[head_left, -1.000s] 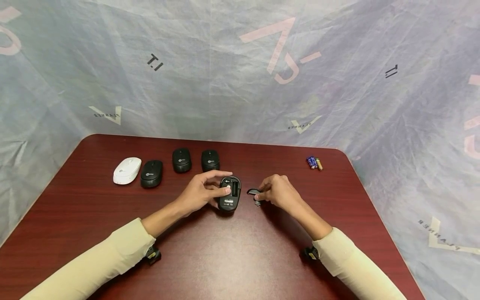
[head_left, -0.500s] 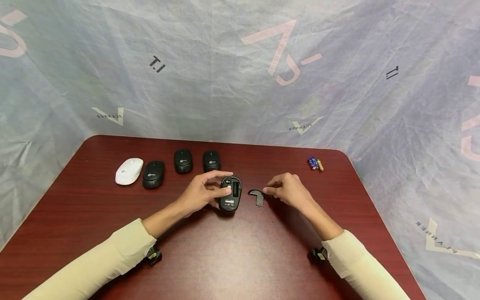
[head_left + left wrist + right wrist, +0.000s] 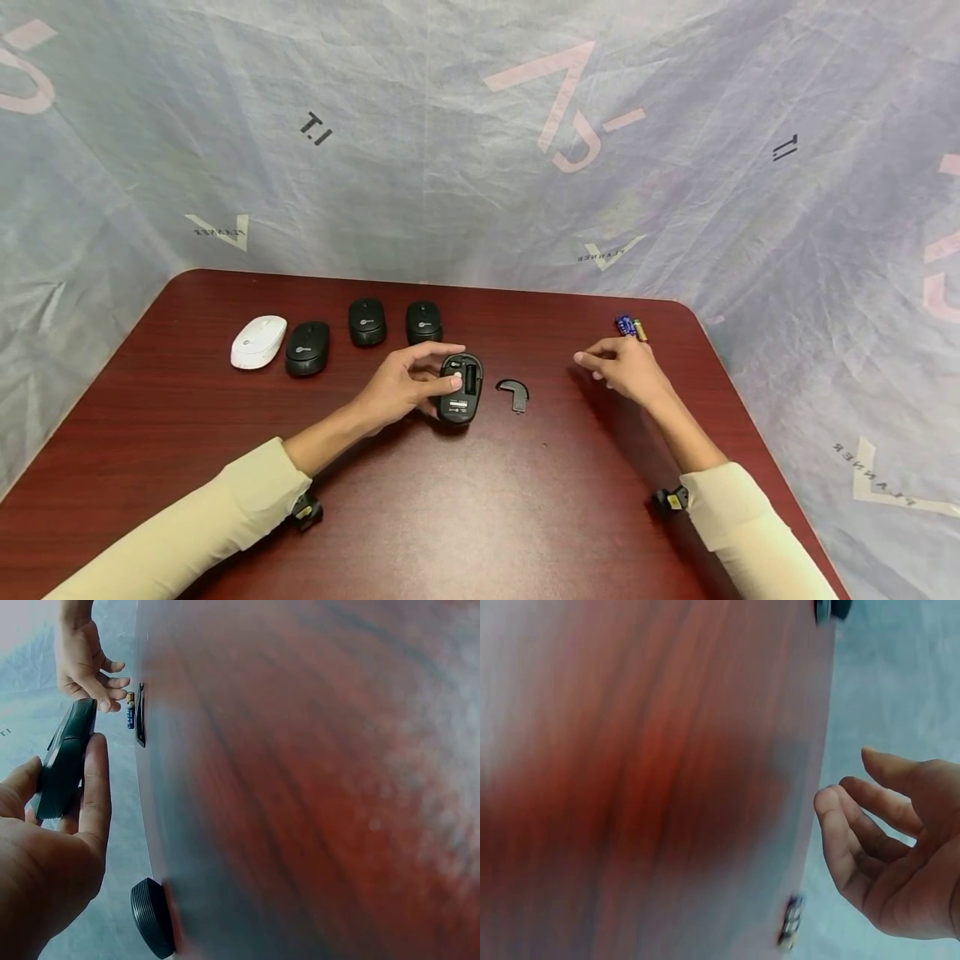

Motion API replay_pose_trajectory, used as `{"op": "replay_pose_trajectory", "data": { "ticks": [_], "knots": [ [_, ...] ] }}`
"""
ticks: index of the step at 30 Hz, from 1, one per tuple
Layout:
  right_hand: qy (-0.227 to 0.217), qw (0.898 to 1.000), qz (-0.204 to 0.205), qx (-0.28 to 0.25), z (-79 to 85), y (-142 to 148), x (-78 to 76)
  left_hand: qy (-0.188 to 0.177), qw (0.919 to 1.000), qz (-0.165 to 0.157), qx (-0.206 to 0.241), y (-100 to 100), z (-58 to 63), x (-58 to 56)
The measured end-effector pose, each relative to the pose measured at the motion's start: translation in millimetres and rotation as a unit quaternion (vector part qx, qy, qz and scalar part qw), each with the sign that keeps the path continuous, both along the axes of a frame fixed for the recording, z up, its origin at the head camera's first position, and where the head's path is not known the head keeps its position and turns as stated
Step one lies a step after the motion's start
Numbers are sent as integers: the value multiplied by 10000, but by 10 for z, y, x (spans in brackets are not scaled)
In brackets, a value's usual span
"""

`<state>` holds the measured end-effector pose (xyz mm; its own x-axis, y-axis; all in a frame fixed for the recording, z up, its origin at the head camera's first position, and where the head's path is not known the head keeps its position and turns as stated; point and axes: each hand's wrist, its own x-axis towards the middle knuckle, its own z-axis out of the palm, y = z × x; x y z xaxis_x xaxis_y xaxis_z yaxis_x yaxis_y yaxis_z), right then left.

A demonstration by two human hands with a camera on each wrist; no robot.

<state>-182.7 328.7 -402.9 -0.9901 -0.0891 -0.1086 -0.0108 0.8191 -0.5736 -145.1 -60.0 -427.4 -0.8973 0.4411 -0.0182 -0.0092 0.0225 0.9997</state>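
Black and rounded, an upturned plastic computer mouse [image 3: 463,400] sits in the left hand [image 3: 395,383], whose grip is grasping it from 9 o'clock, thumb on the underside and forefinger along the 12 o'clock end. That underside shows a dark rectangular slot [image 3: 471,379] and a pale printed label [image 3: 458,404]. In the left wrist view the mouse is held clear of the dark red, wood-grained table [image 3: 480,508].

At 3 o'clock from the mouse, near but apart, a small black plastic cover [image 3: 519,398], a curved arc with a short stem, lies on the table. Farther out the same way hangs the right hand [image 3: 626,368], its grip released, fingers loosely bent and thumb apart from them. Close by, at 12 o'clock from that hand, lie small blue and gold cylindrical batteries [image 3: 625,324], probably three, though the hand overlaps them in the head view and the right wrist view blurs them.

Between 9 and 10 o'clock from the held mouse rest a white rounded mouse [image 3: 257,342] and, just beside it, a matte black mouse [image 3: 307,348]. Another black mouse [image 3: 367,322] is at 10 o'clock, and one more black mouse [image 3: 424,320] at 11, partly behind the left hand.
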Motion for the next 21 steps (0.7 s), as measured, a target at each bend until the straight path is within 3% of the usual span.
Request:
{"op": "replay_pose_trajectory", "data": {
  "ticks": [9, 14, 21],
  "knots": [
    [504, 9946, -902, -37, -21, 545, -176, 7, 10000, -49, 2, -5, 5, 9],
    [756, 9897, -1212, 48, -31, 797, -289, 24, 10000, -47, -18, -4, 3, 14],
    [314, 9864, -1604, -169, -83, 993, -455, 61, 10000, -40, -64, -1, 3, 20]
  ]
}}
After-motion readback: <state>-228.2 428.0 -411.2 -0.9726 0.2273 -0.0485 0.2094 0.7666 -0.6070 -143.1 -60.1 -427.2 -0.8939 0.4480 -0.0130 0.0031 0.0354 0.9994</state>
